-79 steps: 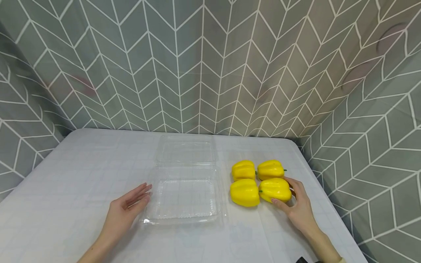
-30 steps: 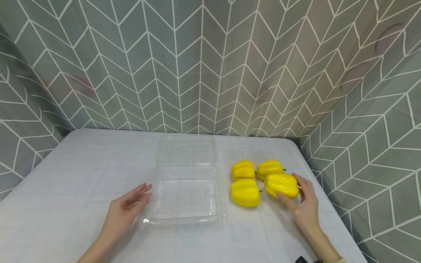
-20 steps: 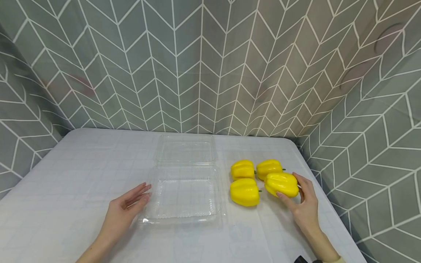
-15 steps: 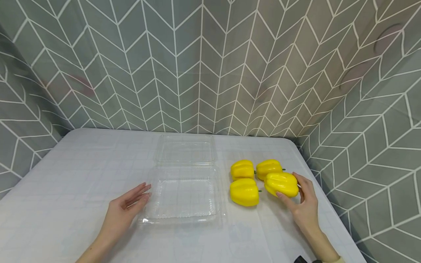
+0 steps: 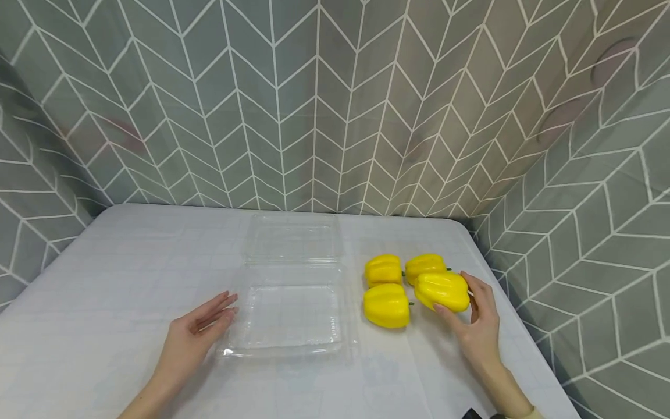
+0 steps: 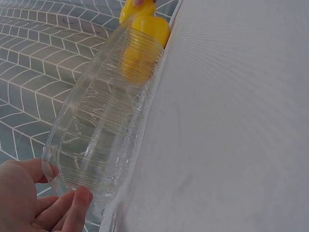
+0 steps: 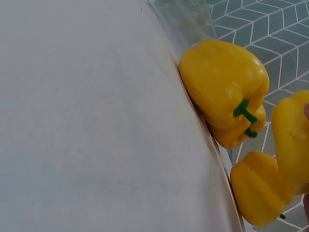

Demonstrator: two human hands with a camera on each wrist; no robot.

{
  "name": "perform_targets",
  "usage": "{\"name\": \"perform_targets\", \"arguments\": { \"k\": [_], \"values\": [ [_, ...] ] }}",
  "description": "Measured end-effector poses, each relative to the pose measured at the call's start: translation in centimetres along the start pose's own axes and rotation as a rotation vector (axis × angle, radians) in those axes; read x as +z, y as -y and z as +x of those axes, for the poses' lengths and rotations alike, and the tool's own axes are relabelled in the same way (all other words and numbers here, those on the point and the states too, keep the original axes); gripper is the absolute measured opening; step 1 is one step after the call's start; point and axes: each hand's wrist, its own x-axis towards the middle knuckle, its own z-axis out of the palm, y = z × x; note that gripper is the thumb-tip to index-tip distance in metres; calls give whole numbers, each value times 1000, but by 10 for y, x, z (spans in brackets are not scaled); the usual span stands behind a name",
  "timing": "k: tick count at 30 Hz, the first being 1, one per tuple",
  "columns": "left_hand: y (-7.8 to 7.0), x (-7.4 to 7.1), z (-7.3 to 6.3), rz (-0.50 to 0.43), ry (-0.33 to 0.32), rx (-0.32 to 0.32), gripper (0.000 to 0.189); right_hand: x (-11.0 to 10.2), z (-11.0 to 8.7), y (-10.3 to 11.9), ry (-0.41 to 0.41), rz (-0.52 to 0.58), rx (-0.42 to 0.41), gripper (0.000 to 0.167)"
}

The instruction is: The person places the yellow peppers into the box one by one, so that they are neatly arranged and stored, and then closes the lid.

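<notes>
In the head view my right hand (image 5: 475, 331) grips a yellow bell pepper (image 5: 441, 291) between thumb and fingers. That pepper (image 7: 292, 140) is raised off the table in the right wrist view. Three other yellow bell peppers rest close by: the front pepper (image 5: 386, 306), the back left pepper (image 5: 383, 270) and the back right pepper (image 5: 425, 267). A clear plastic clamshell container (image 5: 293, 351) lies unfolded, its lid (image 5: 293, 238) toward the wall. My left hand (image 5: 196, 331) rests at the container's left edge, its extended fingers (image 6: 82, 195) by the ribbed side wall (image 6: 96, 140).
A white cloth covers the table (image 5: 131, 279). Grey curtains (image 5: 314, 116) with a white chevron pattern stand behind and at both sides. A dark object (image 5: 473, 414) shows by the right wrist at the bottom edge.
The gripped bell pepper has risen from the table and shifted right, away from the front pepper, then slightly back left. The left hand and container keep their place; the head view has shifted slightly.
</notes>
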Motion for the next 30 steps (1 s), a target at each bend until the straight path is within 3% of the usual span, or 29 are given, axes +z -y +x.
{"name": "perform_targets", "arguments": {
  "k": [13, 18, 26, 30],
  "values": [
    [1, -2, 0, -15, -2, -21, 48, 16, 7, 38, 27, 72, -12, 77],
    [3, -1, 0, -20, 5, -21, 48, 21, 7, 35, 43, 82, -11, 81],
    [2, -1, 1, -38, 12, -10, 48, 32, 14, 36, 74, 70, -116, 82],
    [0, -2, 0, -42, 12, -1, 47, 34, 17, 42, 84, 74, -103, 81]
  ]
}}
